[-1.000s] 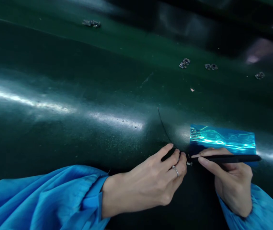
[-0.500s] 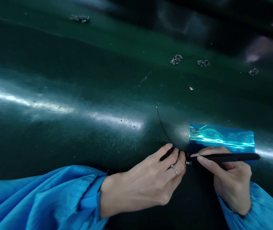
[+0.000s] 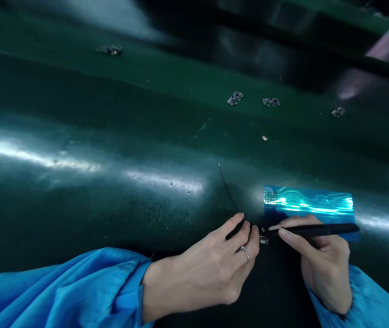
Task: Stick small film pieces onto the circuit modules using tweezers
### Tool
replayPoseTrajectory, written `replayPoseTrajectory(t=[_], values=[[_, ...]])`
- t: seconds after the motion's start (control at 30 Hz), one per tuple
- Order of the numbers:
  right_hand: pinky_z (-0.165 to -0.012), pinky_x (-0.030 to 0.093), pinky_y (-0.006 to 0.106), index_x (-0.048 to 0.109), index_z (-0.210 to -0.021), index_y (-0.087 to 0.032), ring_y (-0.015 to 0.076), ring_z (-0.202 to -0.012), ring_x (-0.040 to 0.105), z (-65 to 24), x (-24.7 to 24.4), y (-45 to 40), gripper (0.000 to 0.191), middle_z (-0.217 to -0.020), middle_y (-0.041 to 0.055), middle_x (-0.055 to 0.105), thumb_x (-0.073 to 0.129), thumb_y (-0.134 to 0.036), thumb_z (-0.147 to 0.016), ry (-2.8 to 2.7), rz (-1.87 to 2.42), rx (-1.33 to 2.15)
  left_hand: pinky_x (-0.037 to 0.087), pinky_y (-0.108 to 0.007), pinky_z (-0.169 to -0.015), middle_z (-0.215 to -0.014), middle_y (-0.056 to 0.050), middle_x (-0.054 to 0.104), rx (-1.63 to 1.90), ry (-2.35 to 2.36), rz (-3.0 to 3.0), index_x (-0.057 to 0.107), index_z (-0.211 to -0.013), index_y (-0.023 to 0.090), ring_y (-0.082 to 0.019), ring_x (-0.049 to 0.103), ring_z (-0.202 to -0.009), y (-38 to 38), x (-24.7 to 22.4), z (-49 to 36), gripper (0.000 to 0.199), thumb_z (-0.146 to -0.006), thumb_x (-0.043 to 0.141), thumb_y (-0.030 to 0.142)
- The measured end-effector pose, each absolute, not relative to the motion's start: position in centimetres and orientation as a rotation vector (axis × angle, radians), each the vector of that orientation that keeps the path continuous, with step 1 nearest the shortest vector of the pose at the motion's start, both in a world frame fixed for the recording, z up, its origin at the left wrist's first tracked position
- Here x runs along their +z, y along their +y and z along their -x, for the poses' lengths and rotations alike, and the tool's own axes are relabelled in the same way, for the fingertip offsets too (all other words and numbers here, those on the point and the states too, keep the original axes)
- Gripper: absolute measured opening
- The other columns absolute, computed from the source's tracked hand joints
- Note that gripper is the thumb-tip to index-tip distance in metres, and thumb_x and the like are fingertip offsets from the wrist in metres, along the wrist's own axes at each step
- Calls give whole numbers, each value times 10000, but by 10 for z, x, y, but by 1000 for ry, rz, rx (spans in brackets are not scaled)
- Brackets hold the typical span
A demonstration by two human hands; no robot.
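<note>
Small metal part (image 3: 263,239) on green belt (image 3: 112,150), between both hands. Left hand (image 3: 215,269) curled, fingertips pinching beside part, thin black wire (image 3: 227,189) trailing up. Right hand (image 3: 320,259) closed around black tweezers (image 3: 314,230), tip at part. Blue sheet (image 3: 309,202) just behind.

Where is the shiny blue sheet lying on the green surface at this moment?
In the head view the shiny blue sheet lies at lower right on the green surface, just beyond the right hand and its black tool.
</note>
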State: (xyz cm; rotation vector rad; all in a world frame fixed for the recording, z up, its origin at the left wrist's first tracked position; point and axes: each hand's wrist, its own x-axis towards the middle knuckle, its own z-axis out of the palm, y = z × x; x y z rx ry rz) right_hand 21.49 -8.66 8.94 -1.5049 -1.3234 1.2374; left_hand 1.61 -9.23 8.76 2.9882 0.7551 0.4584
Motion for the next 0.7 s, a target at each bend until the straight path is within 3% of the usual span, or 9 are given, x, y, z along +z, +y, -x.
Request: replayPoseTrajectory(t=[0.17,0.4,0.53,0.7], values=[[-652,538,244,725,-672,-207,209,-740,646,-221,90,-81,67,-738,35,695,741,-269,-651,-1051,1549,1249,422,-371,-952,-985,-92,613,486,692,-2982,599,-1057,74,-207,581,-922,-81,84,-18,326,-868,333,67],[-628,563,263,722,-616,-174,238,-713,650,-248,77,-70,163,-718,59,692,820,-263,-520,-788,1585,1229,481,-308,-769,-814,-99,628,773,738,-3075,590,-1014,15,-179,590,-749,-42,86,-14,372,-871,247,16],[-637,568,283,727,-662,-158,251,-740,645,-253,73,-69,209,-739,64,684,803,-315,-547,-722,1610,1286,473,-301,-712,-825,-74,619,619,1387,-3052,618,-973,97,-181,559,-742,22,92,12,350,-847,297,35],[-659,563,260,734,-689,-154,252,-762,642,-254,69,-72,288,-758,62,692,816,-356,-501,-731,1665,1335,452,-360,-672,-867,-140,592,503,2048,-2698,621,-953,75,-253,546,-822,111,97,54,358,-778,316,5]])
